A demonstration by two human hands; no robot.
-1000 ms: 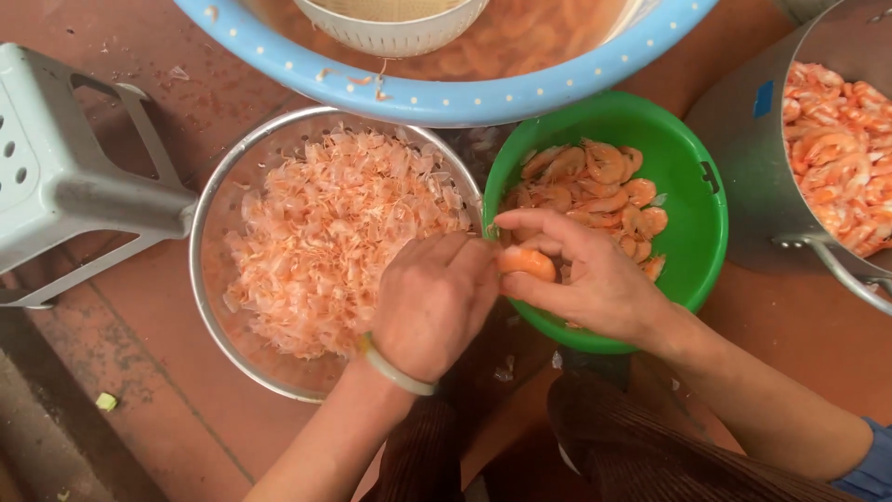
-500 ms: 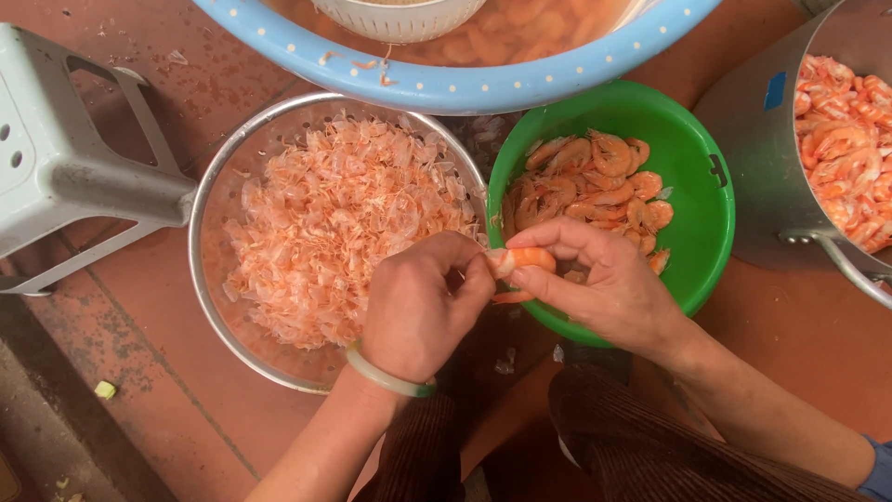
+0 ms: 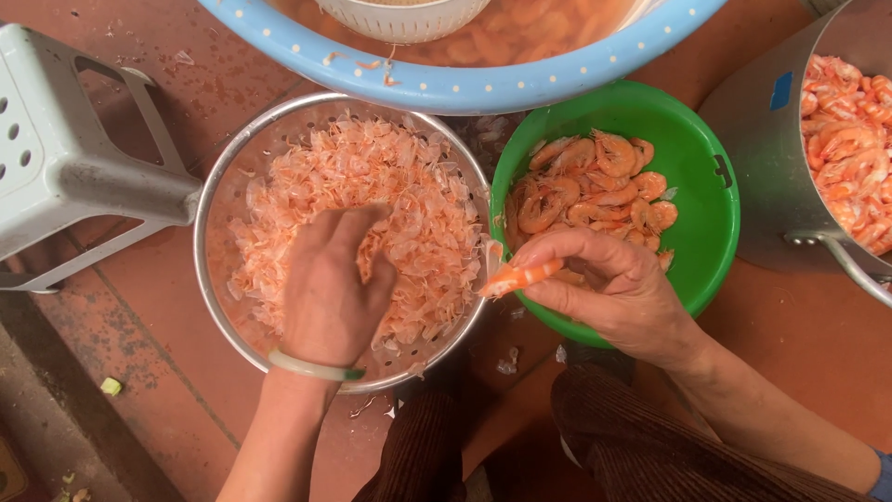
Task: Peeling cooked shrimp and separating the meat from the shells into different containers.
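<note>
Fingers, right hand: pinched on a peeled shrimp, held over the gap between both bowls.
Fingers, left hand: loosely curled, empty, resting on shrimp shells in the metal colander.
Green bowl: whole shrimp inside, just right of colander.

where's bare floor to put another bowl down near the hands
Bare tiled floor lies left of the metal colander, below the grey stool. Another patch sits right of the green bowl, under the metal pot. It is crowded between colander, green bowl and blue basin, where the left hand and right hand work.
</note>
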